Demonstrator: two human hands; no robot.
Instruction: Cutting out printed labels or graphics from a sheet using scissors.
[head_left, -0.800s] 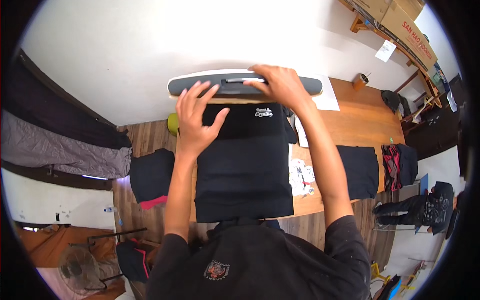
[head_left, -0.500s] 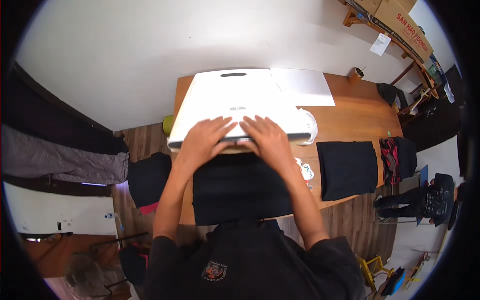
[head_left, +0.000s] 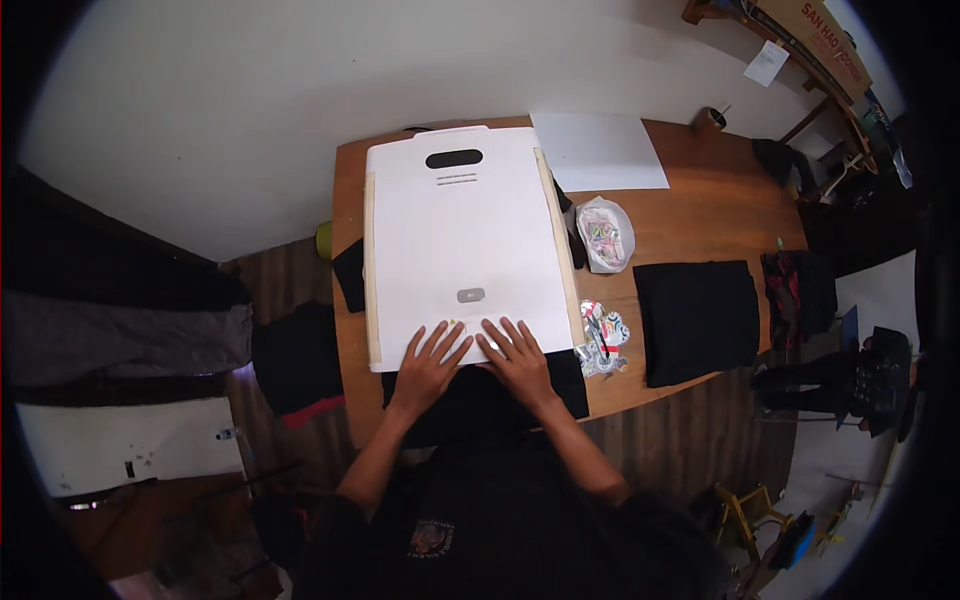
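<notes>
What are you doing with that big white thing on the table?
A person is pressing both hands on the near edge of a big white heat press lid, which lies closed and flat on a wooden table. The left hand and right hand rest side by side, fingers spread. A black shirt sticks out from under the lid toward the person. To the right lie a folded black cloth, some stickers, a small bag and a white sheet.

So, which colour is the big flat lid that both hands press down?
White, with a dark oval handle slot; the lid shows best in the head view, under the left hand and right hand.
</notes>
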